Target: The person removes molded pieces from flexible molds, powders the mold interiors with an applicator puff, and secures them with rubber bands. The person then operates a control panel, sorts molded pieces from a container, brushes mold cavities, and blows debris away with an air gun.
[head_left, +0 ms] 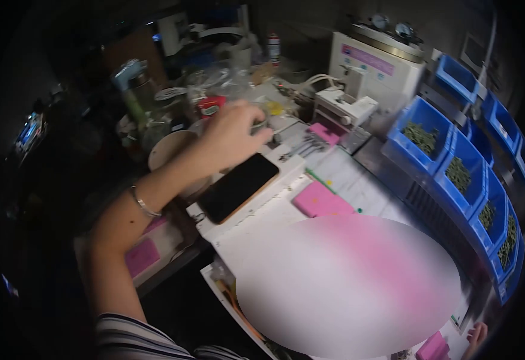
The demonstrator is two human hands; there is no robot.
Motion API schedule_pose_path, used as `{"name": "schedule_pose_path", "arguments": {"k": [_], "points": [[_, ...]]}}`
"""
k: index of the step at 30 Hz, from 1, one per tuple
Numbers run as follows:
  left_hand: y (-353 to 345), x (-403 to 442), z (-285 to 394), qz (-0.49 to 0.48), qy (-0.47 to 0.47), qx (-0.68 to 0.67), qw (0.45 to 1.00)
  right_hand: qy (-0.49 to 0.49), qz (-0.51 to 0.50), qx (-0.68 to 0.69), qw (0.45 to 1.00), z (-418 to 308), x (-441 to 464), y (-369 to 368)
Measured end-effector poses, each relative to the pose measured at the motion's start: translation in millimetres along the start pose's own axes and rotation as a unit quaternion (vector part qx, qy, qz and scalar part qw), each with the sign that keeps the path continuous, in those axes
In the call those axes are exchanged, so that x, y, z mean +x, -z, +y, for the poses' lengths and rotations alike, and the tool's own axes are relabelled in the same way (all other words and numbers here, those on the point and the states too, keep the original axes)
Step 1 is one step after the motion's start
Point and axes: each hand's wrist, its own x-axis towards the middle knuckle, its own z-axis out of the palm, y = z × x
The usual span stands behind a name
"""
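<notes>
From the lower left my left arm, with a bracelet and striped sleeve, stretches across the bench. My left hand (238, 131) is above the far end of a black-screened phone (240, 187), its fingers curled round something small that I cannot make out. A red packet (211, 107) lies just beyond it. Only part of my right hand (476, 337) shows at the lower right edge, fingers loosely bent and apart, nothing seen in them. Beside it is a pink block (433, 348). Another pink block (323, 199) lies on the white worktop (256, 231). A large blurred oval hides the worktop's near part.
Blue bins (421, 133) holding small green pieces line the right side. A white machine with gauges (373, 60) and a smaller white device (343, 111) stand at the back. Metal tools (310, 144) lie near a pink piece. Plastic bags and a spray can (274, 49) are behind.
</notes>
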Motion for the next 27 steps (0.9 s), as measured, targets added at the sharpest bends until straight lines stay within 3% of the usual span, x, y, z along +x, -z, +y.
{"name": "schedule_pose_path", "arguments": {"k": [2, 3, 4, 5, 6, 9, 11, 15, 17, 21, 27], "points": [[37, -25, -40, 0.026, 0.030, 0.002, 0.999, 0.132, -0.068, -0.123, 0.981, -163, -97, -94], [50, -41, -56, -0.019, 0.044, 0.032, 0.998, 0.140, -0.071, -0.123, 0.980, -189, -108, -111], [59, -59, -72, -0.065, 0.057, 0.060, 0.994, 0.242, -0.081, -0.232, 0.939, -208, -115, -124], [58, -79, -98, -0.072, -0.020, 0.055, 0.996, 0.336, -0.088, -0.337, 0.875, -224, -123, -135], [56, -99, -110, -0.080, -0.084, 0.070, 0.991, 0.339, -0.087, -0.340, 0.873, -240, -132, -146], [55, -136, -120, -0.080, -0.111, 0.116, 0.984, 0.283, -0.147, -0.344, 0.883, -276, -149, -178], [52, -148, -127, -0.048, -0.120, 0.160, 0.979, 0.448, -0.169, -0.294, 0.827, -294, -155, -198], [66, -154, -96, 0.076, -0.210, 0.173, 0.959, 0.499, -0.157, -0.379, 0.763, -316, -179, -226], [78, -157, -70, 0.092, -0.245, 0.199, 0.944, 0.600, -0.148, -0.251, 0.745, -320, -182, -238], [78, -166, -13, 0.077, -0.325, 0.153, 0.930, 0.602, -0.153, -0.171, 0.765, -329, -206, -262], [42, -181, 71, -0.042, -0.501, 0.044, 0.863, 0.735, -0.155, -0.058, 0.657, -347, -231, -269]]}}
